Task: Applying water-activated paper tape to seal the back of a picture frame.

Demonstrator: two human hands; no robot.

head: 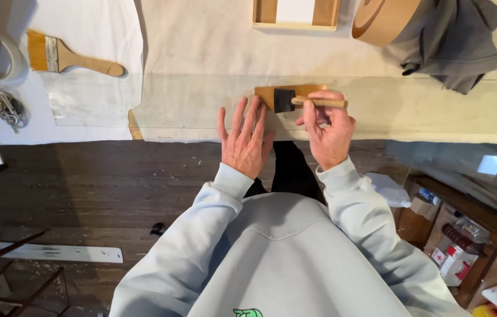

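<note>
My right hand (329,130) grips a foam brush (295,100) by its wooden handle, the black foam head resting on a small brown strip (266,93) that lies on a long clear sheet (413,105) over the paper-covered table. My left hand (245,136) lies flat with its fingers spread, pressing on the clear sheet just left of the brown strip. Both sleeves are pale blue.
A wide bristle brush (66,56) lies at the far left. A roll of brown tape (380,20) and a grey cloth (457,41) sit at the back right, a wooden frame (295,16) at the back centre. Metal clips (2,105) lie at the left edge. Shelves with bottles (465,246) stand below right.
</note>
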